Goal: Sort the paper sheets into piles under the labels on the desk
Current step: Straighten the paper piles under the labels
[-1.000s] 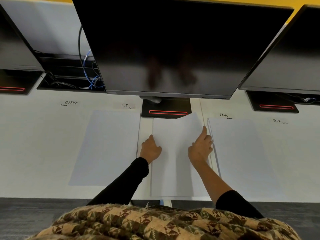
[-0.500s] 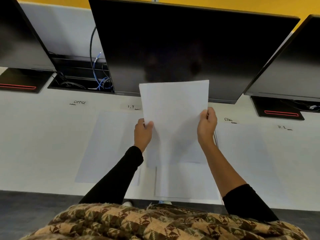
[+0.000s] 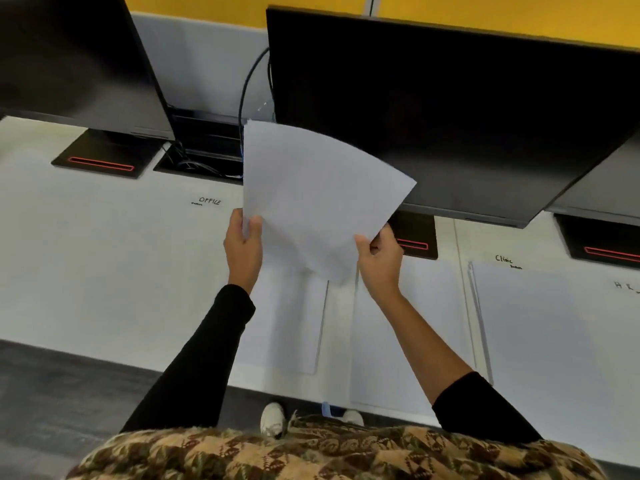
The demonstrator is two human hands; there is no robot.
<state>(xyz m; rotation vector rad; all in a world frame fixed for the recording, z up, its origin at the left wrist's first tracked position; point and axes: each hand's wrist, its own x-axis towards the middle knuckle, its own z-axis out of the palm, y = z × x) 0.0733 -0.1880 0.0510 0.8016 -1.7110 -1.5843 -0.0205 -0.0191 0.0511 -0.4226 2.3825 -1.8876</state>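
Note:
I hold a white paper sheet (image 3: 311,199) up in the air with both hands, tilted and bent. My left hand (image 3: 242,245) pinches its lower left edge. My right hand (image 3: 381,261) grips its lower right corner. On the white desk (image 3: 104,271) below lie three paper piles: one (image 3: 294,323) under the raised sheet, a middle pile (image 3: 391,358), and a right pile (image 3: 540,341) under the "Clinic" label (image 3: 504,259). The "OFFICE" label (image 3: 209,201) is to the left, with bare desk below it. An "H.R" label (image 3: 625,285) shows at the far right. The sheet hides the "I.T" label.
A large dark monitor (image 3: 450,116) hangs over the desk's back, with another monitor (image 3: 69,64) on the left. Black monitor bases with red stripes (image 3: 100,163) stand on the desk. Cables (image 3: 242,98) run into a tray behind. The desk's front edge is near my feet.
One second ago both hands rested on the middle pile. They lifted the top sheet up, and now it has swung leftward and tilted. My view has shifted left.

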